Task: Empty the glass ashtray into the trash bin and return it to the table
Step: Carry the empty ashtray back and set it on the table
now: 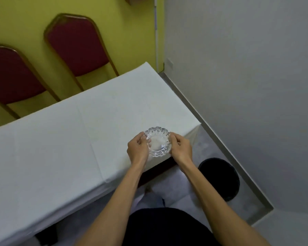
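Observation:
A clear glass ashtray (157,141) with a scalloped rim sits low over the near right corner of the table (60,139), which is covered by a white cloth. My left hand (137,148) grips its left rim and my right hand (180,148) grips its right rim. I cannot tell if the ashtray touches the cloth. Its bowl looks pale, with no clear contents. A black round trash bin (220,178) stands on the floor to the right of the table, beside my right forearm.
Two red padded chairs (76,45) (11,75) with gold frames stand behind the table against a yellow wall. A grey wall (247,86) runs close along the right, leaving a narrow floor strip with the bin.

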